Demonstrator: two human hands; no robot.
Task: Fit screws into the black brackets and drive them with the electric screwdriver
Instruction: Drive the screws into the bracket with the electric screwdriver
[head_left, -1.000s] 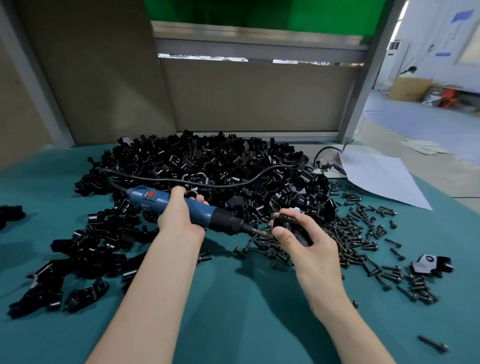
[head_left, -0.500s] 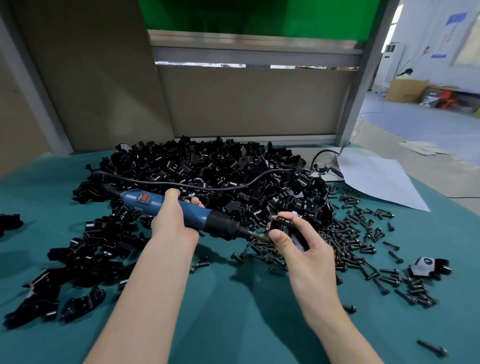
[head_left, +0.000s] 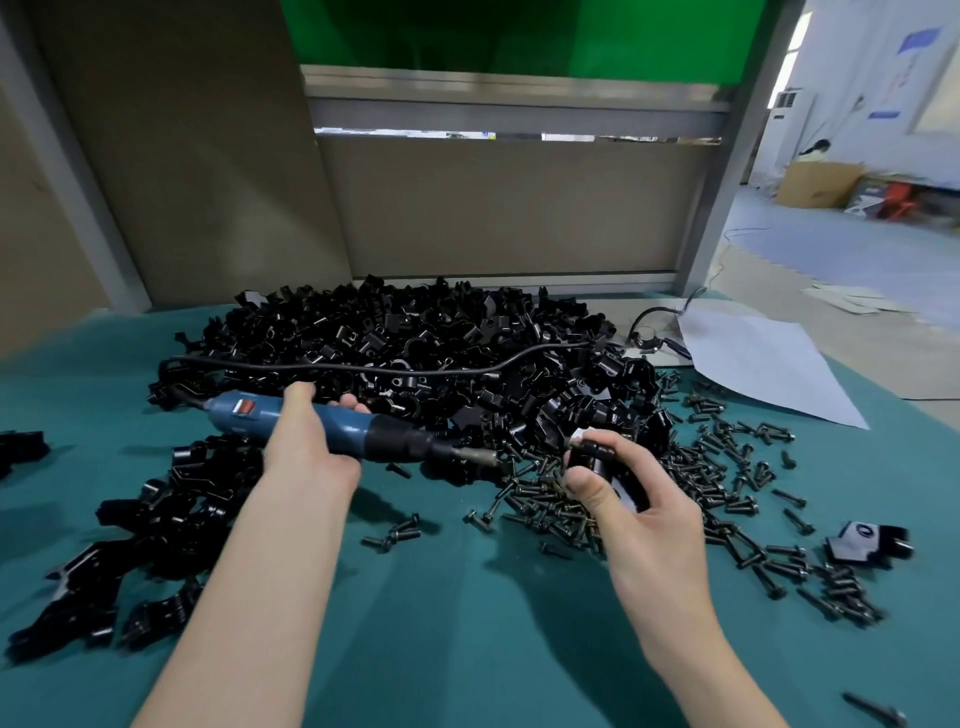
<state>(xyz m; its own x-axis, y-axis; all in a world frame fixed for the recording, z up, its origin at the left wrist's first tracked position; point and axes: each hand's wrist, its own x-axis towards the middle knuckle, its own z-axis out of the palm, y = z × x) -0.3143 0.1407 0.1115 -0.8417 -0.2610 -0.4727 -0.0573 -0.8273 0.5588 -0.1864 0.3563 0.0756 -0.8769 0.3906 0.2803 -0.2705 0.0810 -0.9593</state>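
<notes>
Two bare hands are in view. The left hand (head_left: 306, 452) has its fingers wrapped round the barrel of the one blue-and-black electric screwdriver (head_left: 343, 423). The tool lies roughly level, with its single metal bit (head_left: 483, 457) pointing at the right hand (head_left: 639, 514). The right hand pinches one small black metal bracket (head_left: 592, 454), thumb on its near face and curled fingers behind it. The bit's tip stops short of this bracket, with a clear gap between them.

One black power cord (head_left: 363, 368) leaves the tool's tail just past the left fingers. It runs over the large heap of black brackets (head_left: 441, 332), which lies beyond both sets of fingertips and holds too many to count. A second, flatter spread of brackets (head_left: 156, 519) lies outside the left forearm.

Loose black screws (head_left: 717, 467), also too many to count, are strewn under the right fingers and out to that hand's right. A small cluster of stray screws (head_left: 395, 535) lies between the two forearms. One lone screw (head_left: 875, 709) sits near the right forearm at the lower edge.

One separate bracket with a white label (head_left: 865, 540) lies well apart, right of the right fingers. One white paper sheet (head_left: 763, 358) lies far beyond them. Everything rests on the teal-covered table (head_left: 467, 623).
</notes>
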